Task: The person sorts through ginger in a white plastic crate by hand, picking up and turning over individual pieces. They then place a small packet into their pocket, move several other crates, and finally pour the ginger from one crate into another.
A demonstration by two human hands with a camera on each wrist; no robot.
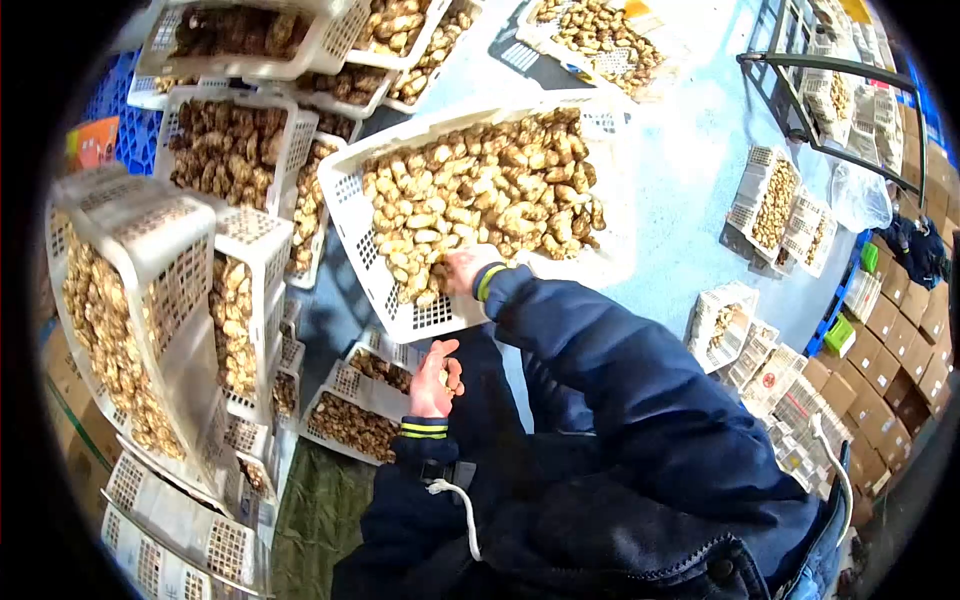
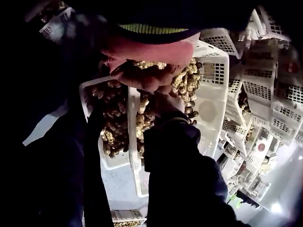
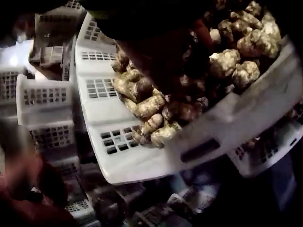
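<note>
A big white plastic basket [image 1: 400,300] holds a heap of stubby, knobbly mushrooms [image 1: 480,190], pale with brown patches. My right hand [image 1: 465,268] reaches into its near left corner, fingertips down among the mushrooms. In the right wrist view that hand [image 3: 161,56] is in deep shadow, and I cannot tell whether its fingers grip one. Just outside the basket's near edge, my left hand [image 1: 434,382] is palm up with curled fingers. It holds small pale mushroom pieces [image 2: 150,65], which show in its palm in the left wrist view.
Stacked baskets of mushrooms [image 1: 230,150] crowd the left, with a tall tilted one [image 1: 120,340] nearest. Low baskets [image 1: 352,425] stand below my left hand. More baskets [image 1: 775,205], a black metal frame [image 1: 840,65] and cardboard boxes [image 1: 890,330] are at right on the blue floor.
</note>
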